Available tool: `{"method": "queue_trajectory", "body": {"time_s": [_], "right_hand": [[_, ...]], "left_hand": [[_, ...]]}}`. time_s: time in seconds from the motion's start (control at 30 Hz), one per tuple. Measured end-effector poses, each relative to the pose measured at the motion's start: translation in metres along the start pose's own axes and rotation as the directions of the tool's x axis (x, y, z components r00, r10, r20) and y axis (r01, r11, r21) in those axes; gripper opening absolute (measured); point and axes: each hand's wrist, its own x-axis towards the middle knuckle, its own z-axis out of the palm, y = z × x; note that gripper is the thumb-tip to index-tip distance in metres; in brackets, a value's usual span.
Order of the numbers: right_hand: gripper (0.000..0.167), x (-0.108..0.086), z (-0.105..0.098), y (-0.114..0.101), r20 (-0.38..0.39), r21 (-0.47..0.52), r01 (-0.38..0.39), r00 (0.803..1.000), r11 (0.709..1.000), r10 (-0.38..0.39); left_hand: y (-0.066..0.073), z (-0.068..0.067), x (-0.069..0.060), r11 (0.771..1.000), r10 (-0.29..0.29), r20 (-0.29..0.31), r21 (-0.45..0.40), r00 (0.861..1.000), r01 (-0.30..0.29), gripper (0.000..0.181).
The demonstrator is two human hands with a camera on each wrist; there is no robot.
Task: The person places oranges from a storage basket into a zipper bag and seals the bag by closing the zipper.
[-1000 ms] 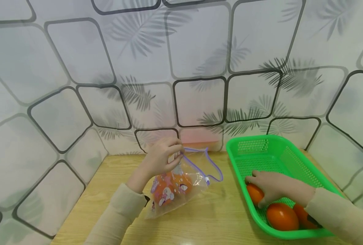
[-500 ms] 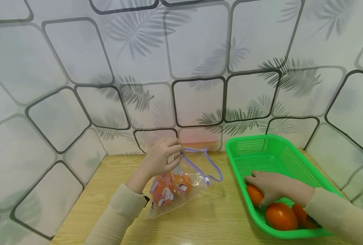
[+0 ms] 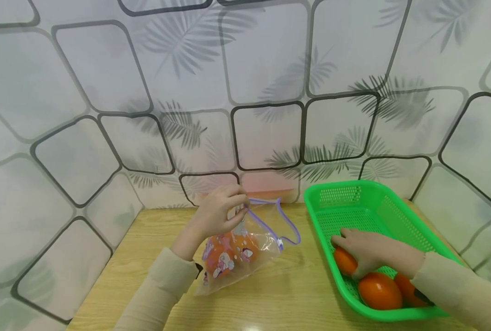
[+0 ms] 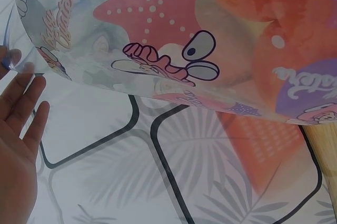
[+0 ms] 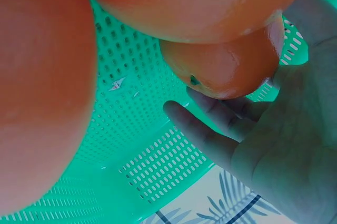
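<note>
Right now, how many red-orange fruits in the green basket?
3: leftmost fruit under the right hand, by the basket's left wall; middle fruit at the near end; rightmost fruit beside it, partly behind the sleeve. More could be hidden there.

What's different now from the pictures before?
Nothing visibly changed, except the whole view drifted very slightly. The left hand still pinches the bag by its top, and the right hand still grips an orange-red fruit inside the green basket.
</note>
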Motion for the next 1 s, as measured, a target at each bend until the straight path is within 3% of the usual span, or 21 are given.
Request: {"method": "queue_trajectory", "body": {"time_s": [1.0], "right_hand": [[0.074, -0.001, -0.0031, 0.0033, -0.105, -0.055, 0.055, 0.993, 0.997, -0.061]], "left_hand": [[-0.0004, 0.0028, 0.0033, 1.0, 0.014, 0.017, 0.002, 1.0, -0.014, 0.004]]}}
